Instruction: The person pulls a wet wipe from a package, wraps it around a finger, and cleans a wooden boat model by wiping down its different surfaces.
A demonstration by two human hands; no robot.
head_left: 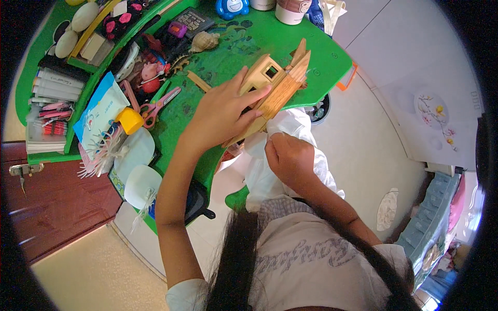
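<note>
A wooden model, boat- or house-like with a square window opening, rests tilted at the edge of the green desk. My left hand grips it from the left, thumb and fingers spread over its side. Just below the model's lower edge is my right hand, its fingers closed. A thin white sheet like a tissue shows at these fingertips; its far part blends with the white clothing on my legs. A small wooden strip lies on the desk left of the model.
The green desk holds pink scissors, a blue-and-white packet, a yellow cup-shaped piece, a seashell, a calculator and a paper cup. A dark bin stands beneath its right edge.
</note>
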